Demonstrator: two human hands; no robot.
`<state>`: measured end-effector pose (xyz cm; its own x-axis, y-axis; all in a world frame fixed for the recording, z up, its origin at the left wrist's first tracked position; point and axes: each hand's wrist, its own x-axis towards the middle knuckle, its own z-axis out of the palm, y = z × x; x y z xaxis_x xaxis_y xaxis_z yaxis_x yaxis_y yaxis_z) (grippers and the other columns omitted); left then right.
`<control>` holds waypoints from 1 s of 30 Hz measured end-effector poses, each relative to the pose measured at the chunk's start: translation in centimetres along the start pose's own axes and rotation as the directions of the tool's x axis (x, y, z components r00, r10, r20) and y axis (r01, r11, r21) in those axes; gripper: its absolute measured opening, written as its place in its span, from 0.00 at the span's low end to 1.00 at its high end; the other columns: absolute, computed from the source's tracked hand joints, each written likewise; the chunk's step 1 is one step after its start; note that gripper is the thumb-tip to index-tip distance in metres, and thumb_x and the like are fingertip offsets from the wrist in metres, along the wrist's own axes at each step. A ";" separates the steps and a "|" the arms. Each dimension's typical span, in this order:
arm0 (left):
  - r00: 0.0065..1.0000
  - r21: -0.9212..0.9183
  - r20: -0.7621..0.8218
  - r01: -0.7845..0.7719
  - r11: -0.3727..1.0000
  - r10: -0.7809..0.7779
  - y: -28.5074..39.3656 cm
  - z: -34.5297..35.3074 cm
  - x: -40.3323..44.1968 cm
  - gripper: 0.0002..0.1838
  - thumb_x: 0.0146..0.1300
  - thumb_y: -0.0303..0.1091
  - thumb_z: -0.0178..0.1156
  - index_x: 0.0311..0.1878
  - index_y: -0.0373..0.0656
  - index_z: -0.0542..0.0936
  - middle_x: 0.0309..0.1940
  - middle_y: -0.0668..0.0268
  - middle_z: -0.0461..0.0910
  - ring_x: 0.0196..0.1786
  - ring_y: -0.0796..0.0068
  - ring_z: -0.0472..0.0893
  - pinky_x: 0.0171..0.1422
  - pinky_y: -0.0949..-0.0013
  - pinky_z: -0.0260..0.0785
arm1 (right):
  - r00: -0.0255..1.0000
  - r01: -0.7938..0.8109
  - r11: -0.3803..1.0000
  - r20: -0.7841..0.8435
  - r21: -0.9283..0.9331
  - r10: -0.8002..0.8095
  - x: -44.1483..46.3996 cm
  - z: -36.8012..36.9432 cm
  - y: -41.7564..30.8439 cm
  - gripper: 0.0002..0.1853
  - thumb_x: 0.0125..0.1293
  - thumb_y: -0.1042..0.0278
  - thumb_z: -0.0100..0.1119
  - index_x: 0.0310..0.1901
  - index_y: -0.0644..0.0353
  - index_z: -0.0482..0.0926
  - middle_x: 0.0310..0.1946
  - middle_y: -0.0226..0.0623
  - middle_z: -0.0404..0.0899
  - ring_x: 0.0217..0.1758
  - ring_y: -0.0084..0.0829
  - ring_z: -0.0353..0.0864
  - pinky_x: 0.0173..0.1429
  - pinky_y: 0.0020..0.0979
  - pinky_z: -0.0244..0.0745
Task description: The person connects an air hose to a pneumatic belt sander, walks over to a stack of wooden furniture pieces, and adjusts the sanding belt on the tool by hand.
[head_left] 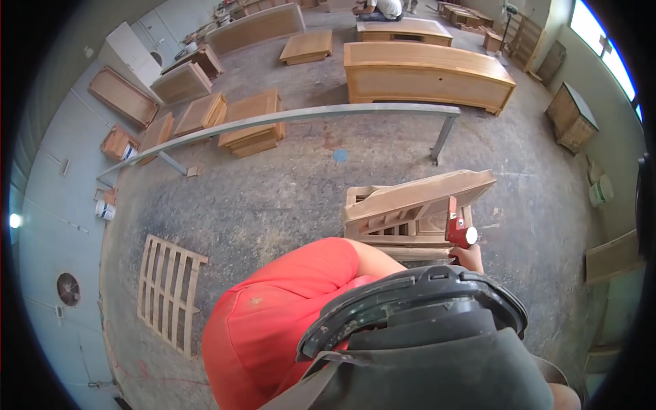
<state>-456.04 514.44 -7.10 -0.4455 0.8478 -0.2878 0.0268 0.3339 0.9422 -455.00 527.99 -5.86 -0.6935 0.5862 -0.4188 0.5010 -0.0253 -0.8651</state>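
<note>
My right hand [469, 258] shows just beyond the black headgear, its fingers curled beneath a red tool with a white round end [454, 227]. The tool appears to be in its grip; its exact kind is unclear. Beside them is a wooden furniture piece [418, 198] on the floor, with a sloping panel on top and slatted parts below. My left forearm [377, 258] reaches from an orange-red sleeve and passes behind the black headgear [417, 307], which hides the left hand.
A metal rail [287, 116] on legs crosses the floor ahead. Beyond it stand a long wooden cabinet [424, 78] and stacked panels [253, 119]. To the left lies a slatted pallet [169, 294]. A wooden cabinet [572, 117] stands right. Another person [388, 8] works at the back.
</note>
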 end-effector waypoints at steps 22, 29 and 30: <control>0.915 -0.776 0.208 0.370 0.511 -0.346 -1.6 -12.9 2.1 0.23 0.75 0.43 0.33 0.58 0.38 0.70 0.55 0.56 0.76 0.56 0.66 0.76 0.62 0.62 0.67 | 0.979 -0.070 0.992 0.186 -0.104 0.088 -6.9 1.5 1.6 0.09 0.46 0.76 0.64 0.30 0.66 0.76 0.19 0.34 0.76 0.18 0.27 0.77 0.23 0.29 0.71; 0.950 -0.790 0.174 0.292 0.539 -0.259 -1.8 -13.1 1.8 0.18 0.74 0.47 0.44 0.53 0.45 0.75 0.50 0.66 0.79 0.49 0.72 0.77 0.55 0.64 0.68 | 0.971 0.006 0.999 0.238 -0.039 0.004 -6.9 1.1 1.0 0.11 0.45 0.74 0.66 0.33 0.64 0.78 0.24 0.31 0.77 0.25 0.23 0.77 0.30 0.27 0.72; 0.951 -0.762 0.160 0.290 0.579 -0.266 -1.5 -13.2 1.6 0.16 0.73 0.46 0.47 0.51 0.46 0.75 0.48 0.67 0.79 0.48 0.74 0.77 0.54 0.65 0.68 | 0.963 0.035 0.999 0.269 -0.042 -0.022 -6.3 1.0 2.0 0.11 0.45 0.73 0.67 0.33 0.63 0.78 0.25 0.30 0.77 0.26 0.21 0.77 0.31 0.26 0.71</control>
<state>-468.62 509.90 -6.69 -0.2877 0.7830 -0.5514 -0.7953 0.1254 0.5930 -450.16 523.41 -5.27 -0.8182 0.3471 -0.4584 0.4979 0.0289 -0.8668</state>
